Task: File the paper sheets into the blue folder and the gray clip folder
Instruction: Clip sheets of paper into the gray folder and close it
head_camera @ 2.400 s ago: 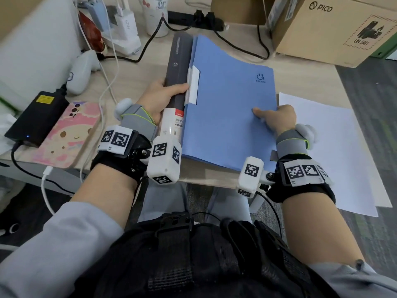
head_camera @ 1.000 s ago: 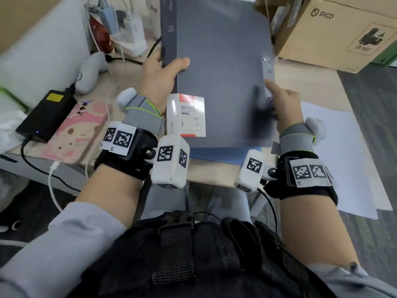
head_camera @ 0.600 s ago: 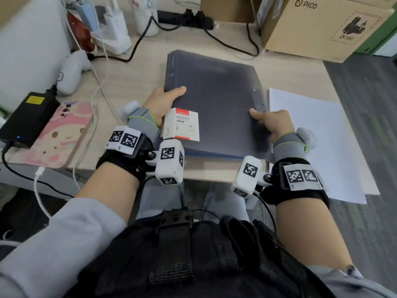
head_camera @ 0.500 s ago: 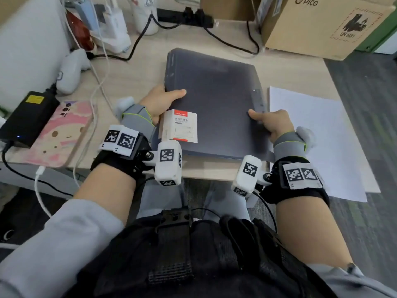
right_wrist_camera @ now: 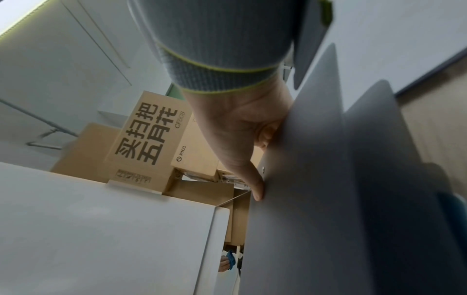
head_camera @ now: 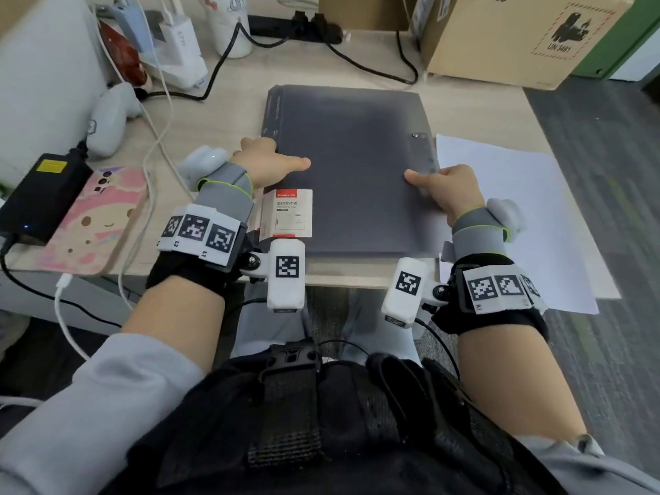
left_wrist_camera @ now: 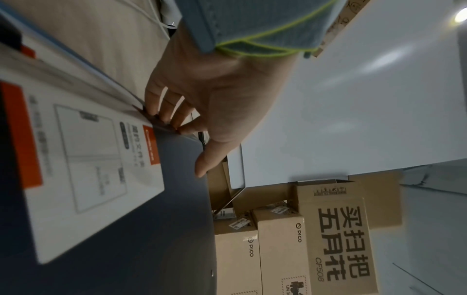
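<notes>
The desk edge (head_camera: 339,278) lies nearest the person, with the gray clip folder (head_camera: 357,173) flat on the desktop just beyond it, closed, spine to the left. A white product label (head_camera: 287,213) with a red strip sits on the near left corner of the cover.

The left hand (head_camera: 266,165) grasps the folder's left edge: the thumb lies flat on the cover, and the left wrist view shows the fingers (left_wrist_camera: 166,111) curled against the edge, their tips tucked at it. The right hand (head_camera: 450,189) grasps the right edge near the metal clip strip (head_camera: 423,151); the thumb presses on the cover, and the fingers pass under the edge, so their exact curl is hidden in both views.

A thin blue edge shows beside the gray cover in the left wrist view; it is probably the blue folder (left_wrist_camera: 83,59) lying underneath, though the blur prevents certainty. The paper sheets (head_camera: 518,216) lie flat on the desk just right of the gray folder, overhanging the desk's near right corner.

Left of the folder lie a pink phone case (head_camera: 96,223) and a black power adapter (head_camera: 39,194), with white cables between them and the folder. At the far edge stand a cardboard box (head_camera: 510,33) and a power strip (head_camera: 296,25).
</notes>
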The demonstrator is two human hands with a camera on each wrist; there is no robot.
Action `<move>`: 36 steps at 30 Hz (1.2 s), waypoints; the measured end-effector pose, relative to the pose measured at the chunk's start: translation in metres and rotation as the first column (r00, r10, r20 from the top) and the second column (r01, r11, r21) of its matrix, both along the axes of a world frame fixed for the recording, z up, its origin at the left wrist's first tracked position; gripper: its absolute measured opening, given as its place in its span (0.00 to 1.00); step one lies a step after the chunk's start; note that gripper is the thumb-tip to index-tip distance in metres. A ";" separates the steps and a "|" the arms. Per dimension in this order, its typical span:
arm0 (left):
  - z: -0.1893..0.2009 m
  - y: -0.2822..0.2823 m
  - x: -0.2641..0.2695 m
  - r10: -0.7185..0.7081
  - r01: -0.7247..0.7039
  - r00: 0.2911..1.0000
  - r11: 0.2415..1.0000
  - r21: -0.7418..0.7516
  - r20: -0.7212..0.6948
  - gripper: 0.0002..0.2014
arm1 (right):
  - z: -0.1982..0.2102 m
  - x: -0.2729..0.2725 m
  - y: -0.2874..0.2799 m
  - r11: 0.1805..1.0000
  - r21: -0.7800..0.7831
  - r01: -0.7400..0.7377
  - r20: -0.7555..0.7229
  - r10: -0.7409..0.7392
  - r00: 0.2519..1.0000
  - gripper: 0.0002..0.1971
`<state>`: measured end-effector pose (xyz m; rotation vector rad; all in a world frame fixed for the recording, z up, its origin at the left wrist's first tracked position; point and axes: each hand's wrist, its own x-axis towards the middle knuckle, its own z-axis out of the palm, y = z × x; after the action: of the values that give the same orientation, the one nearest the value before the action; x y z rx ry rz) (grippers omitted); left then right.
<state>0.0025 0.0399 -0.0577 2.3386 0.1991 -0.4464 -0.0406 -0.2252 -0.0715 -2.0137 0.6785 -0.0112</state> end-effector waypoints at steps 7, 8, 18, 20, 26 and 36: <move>0.003 -0.013 -0.008 0.003 -0.003 1.000 1.000 0.016 0.022 0.51 | 0.027 -0.016 -0.002 0.998 0.007 -0.067 0.083 0.066 0.994 0.23; 0.003 -0.014 -0.009 0.006 -0.006 1.000 1.000 0.008 0.020 0.52 | 0.031 -0.018 -0.003 0.998 0.017 -0.068 0.105 0.066 0.992 0.21; -0.011 -0.058 -0.013 -0.044 0.046 0.999 0.993 -0.104 0.025 0.51 | 0.043 -0.045 -0.045 0.996 0.094 0.010 0.169 -0.026 0.985 0.12; -0.022 -0.067 -0.007 -0.055 0.056 0.998 0.993 -0.102 0.015 0.50 | 0.039 -0.050 -0.057 0.992 0.117 0.041 0.118 -0.055 0.991 0.22; -0.004 -0.099 -0.028 -0.111 0.110 0.994 0.991 0.076 0.015 0.38 | 0.023 -0.064 -0.078 0.996 0.076 0.055 0.009 -0.056 0.998 0.21; -0.026 -0.095 -0.011 -0.011 0.013 1.000 0.996 -0.088 0.026 0.45 | 0.032 -0.085 -0.085 0.887 0.462 0.025 0.358 -0.211 0.910 0.09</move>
<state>-0.0088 -0.0549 -0.0840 2.2591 0.1506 -0.4224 -0.1255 -0.3105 -0.0400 -1.4565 0.4848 -0.3084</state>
